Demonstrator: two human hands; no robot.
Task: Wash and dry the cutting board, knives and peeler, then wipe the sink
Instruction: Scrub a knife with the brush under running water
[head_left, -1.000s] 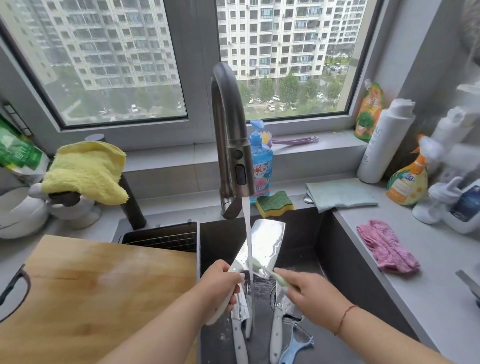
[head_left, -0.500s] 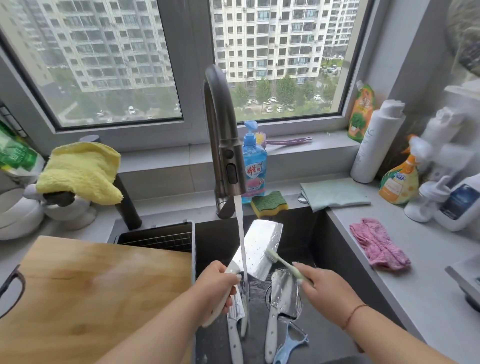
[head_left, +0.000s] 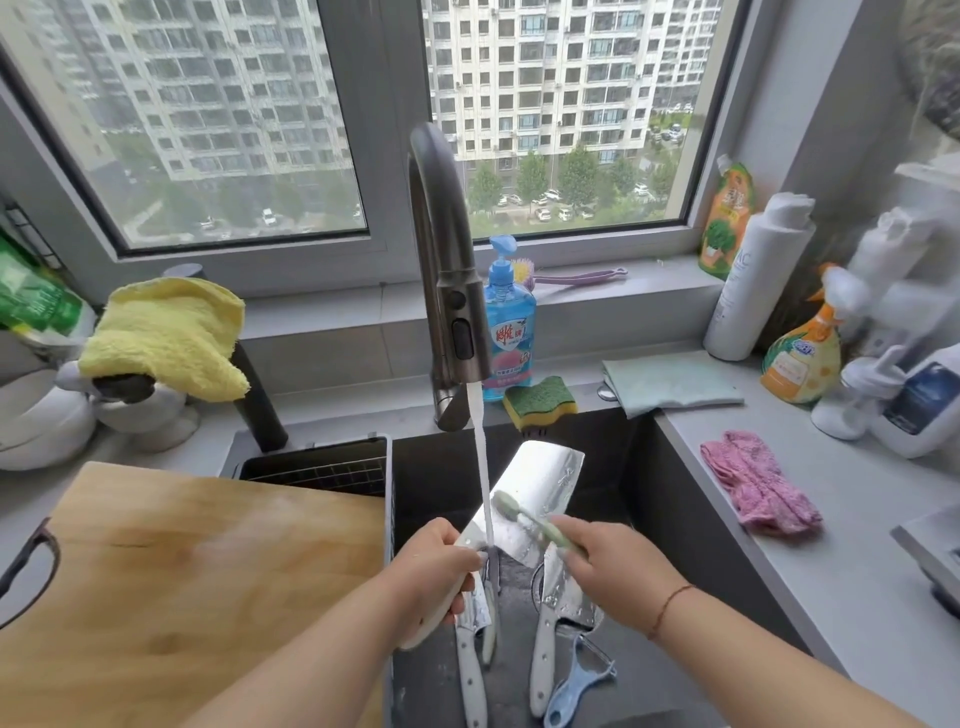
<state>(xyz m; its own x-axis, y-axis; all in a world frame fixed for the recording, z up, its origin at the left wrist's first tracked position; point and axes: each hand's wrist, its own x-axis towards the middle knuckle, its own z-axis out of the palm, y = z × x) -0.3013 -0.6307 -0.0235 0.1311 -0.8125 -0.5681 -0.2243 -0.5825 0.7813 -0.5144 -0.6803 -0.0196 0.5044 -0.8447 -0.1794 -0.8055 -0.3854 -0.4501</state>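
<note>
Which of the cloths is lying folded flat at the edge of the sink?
The pale green cloth, folded flat at the sink's back right corner. The pink cloth lies crumpled on the counter; the yellow cloth is draped over something.

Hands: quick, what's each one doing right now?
Left hand: grips the cleaver by its handle.
Right hand: holds the brush against the blade.

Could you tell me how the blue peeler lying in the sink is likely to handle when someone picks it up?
The blue peeler looks like slim plastic, so probably light and stiff. It lies in the wet sink near the running water, so its handle may be slippery. Its head leans against a knife, which may shift when it is lifted.
</note>
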